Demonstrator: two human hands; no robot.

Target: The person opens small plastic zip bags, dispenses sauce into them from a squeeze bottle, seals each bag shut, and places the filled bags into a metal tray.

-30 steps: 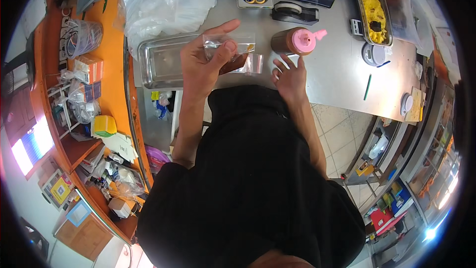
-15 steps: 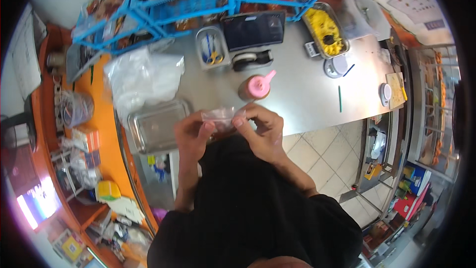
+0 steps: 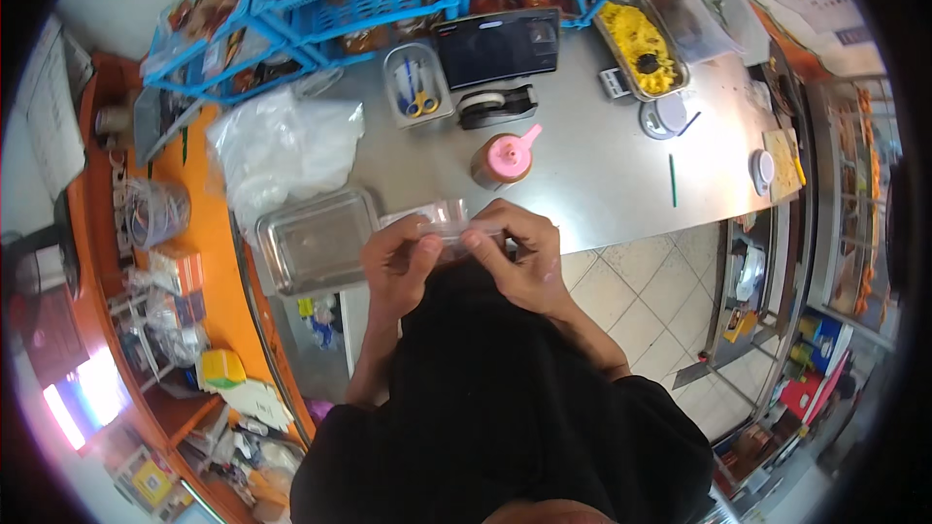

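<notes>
My left hand [image 3: 398,257] and my right hand [image 3: 519,257] meet at the near edge of the metal table. Between thumbs and fingers they pinch the two ends of a small clear plastic bag [image 3: 454,230], stretched across the gap. Its lower part and contents are hard to make out. Just behind my left fingers lies another piece of clear plastic [image 3: 427,211]. Left of that hand sits a clear-looking rectangular tray [image 3: 316,241]. Beyond my right hand stands a squeeze bottle [image 3: 507,157] with a pink lid and brown contents.
A heap of plastic bags [image 3: 282,146] lies at the left. Farther back are a tray with scissors [image 3: 417,87], a tape dispenser [image 3: 497,107], a dark tablet [image 3: 497,49] and blue baskets [image 3: 364,10]. At the right stand a tray of yellow food [image 3: 641,44] and a small scale [image 3: 665,118].
Both hands have shifted slightly right, and the bag is now drawn into a narrow strip between them. A piece of plastic behind my left fingers has come into sight.
</notes>
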